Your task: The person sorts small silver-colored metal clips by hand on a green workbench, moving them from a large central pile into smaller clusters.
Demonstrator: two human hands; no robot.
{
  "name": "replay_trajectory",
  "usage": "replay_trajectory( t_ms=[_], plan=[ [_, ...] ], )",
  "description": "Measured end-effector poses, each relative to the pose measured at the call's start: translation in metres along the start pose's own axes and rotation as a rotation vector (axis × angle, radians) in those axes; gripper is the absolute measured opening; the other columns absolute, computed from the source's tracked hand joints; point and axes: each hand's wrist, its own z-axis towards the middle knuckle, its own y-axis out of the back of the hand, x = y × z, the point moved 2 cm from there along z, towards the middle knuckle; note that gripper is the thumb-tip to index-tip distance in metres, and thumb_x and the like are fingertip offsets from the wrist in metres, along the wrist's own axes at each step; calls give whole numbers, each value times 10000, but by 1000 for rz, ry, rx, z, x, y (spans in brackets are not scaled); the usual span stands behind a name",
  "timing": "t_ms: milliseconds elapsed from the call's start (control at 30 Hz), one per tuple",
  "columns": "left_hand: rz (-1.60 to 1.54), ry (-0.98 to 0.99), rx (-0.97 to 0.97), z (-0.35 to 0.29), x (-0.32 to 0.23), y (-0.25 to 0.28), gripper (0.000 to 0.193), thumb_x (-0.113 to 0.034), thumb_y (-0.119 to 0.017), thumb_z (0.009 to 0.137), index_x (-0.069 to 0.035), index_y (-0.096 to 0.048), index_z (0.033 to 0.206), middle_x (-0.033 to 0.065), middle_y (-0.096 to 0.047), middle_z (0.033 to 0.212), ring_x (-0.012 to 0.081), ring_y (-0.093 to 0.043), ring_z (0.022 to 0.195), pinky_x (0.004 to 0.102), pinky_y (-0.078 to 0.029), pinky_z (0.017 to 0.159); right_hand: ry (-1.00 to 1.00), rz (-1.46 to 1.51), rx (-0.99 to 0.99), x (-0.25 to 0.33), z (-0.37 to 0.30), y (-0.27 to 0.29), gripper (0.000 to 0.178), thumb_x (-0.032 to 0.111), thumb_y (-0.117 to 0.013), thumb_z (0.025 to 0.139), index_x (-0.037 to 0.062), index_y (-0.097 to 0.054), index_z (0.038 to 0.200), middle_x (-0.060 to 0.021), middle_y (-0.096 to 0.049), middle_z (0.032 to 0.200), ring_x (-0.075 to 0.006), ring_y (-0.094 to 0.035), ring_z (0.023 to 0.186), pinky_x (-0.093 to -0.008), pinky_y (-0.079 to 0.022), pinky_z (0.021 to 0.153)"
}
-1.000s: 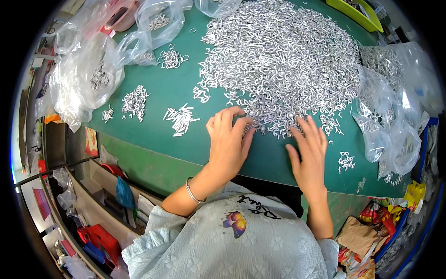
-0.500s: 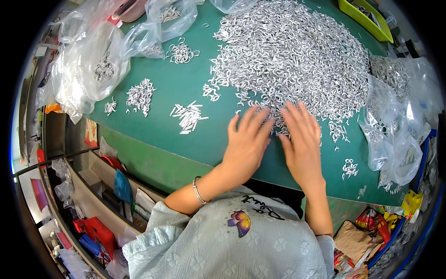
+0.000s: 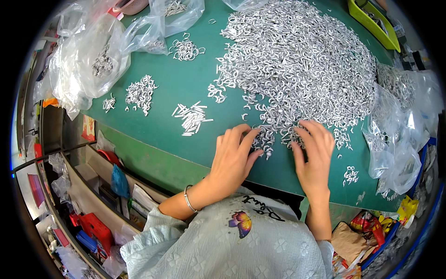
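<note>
A large heap of small silver curved metal pieces [image 3: 297, 60] covers the far middle of the green table [image 3: 160, 123]. At its near edge, my left hand [image 3: 232, 156] rests with bent fingers apart, beside a small cluster of pieces [image 3: 266, 139]. My right hand [image 3: 316, 156] lies farther right, its fingers spread and curved over more pieces [image 3: 289, 136] drawn off the heap. Neither hand appears to grip anything. Some fingertips sit among the pieces, so contact there is partly hidden.
Sorted small piles lie left: straight sticks [image 3: 193, 118], curved bits [image 3: 141, 94] and rings [image 3: 186, 49]. Clear plastic bags [image 3: 86, 69] stand at the left, others [image 3: 395, 139] at the right. A yellow-green tray [image 3: 374, 25] sits far right. Open drawers [image 3: 104, 204] flank the table's near left.
Both hands have come back toward me and farther apart, bringing some pieces off the heap's near edge. The fingers, blurred and stretched earlier, are now bent. The view has shifted slightly.
</note>
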Motion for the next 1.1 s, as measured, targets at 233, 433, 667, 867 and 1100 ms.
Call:
replay_trajectory(
  t_ms=[233, 433, 667, 867, 1100],
  plan=[
    [-11, -7, 22, -10, 4, 5, 496, -95, -772, 763, -36, -580, 1216, 122, -541, 1123, 299, -521, 973, 384, -399, 819, 61, -68, 13, -6, -8, -2, 218, 43, -724, 772, 66, -691, 986, -64, -598, 1189, -283, -516, 1186, -440, -344, 1008],
    [-27, -62, -40, 0, 9, -4, 424, -54, -752, 775, -40, -594, 1167, 115, -556, 1073, 295, -538, 963, 374, -398, 801, 92, 14, -52, 13, 14, -8, 183, 20, -710, 767, 68, -704, 944, -59, -607, 1053, -265, -538, 1021, -401, -385, 891],
    [-86, -24, -81, 0, 8, 1, 416, -9, -731, 782, -34, -590, 1173, 128, -568, 1136, 310, -549, 1010, 391, -427, 838, 151, -163, -39, 20, 26, -35, 130, 57, -684, 772, 76, -653, 897, -46, -577, 1063, -243, -524, 1025, -423, -325, 904],
    [-61, -47, -91, 7, 11, 5, 419, 3, -723, 786, -16, -586, 1181, 144, -567, 1197, 338, -548, 1073, 402, -431, 913, -71, -58, -96, 3, 5, 8, 113, 30, -692, 767, 62, -633, 858, -61, -591, 974, -250, -537, 968, -400, -330, 889],
    [7, -101, -84, 21, 12, 2, 359, 44, -623, 833, 5, -580, 1187, 150, -542, 1234, 339, -536, 1126, 418, -432, 908, -422, -139, 114, -51, -65, 71, 93, 32, -714, 776, 35, -630, 816, -77, -591, 870, -260, -529, 889, -370, -354, 809]
  ],
)
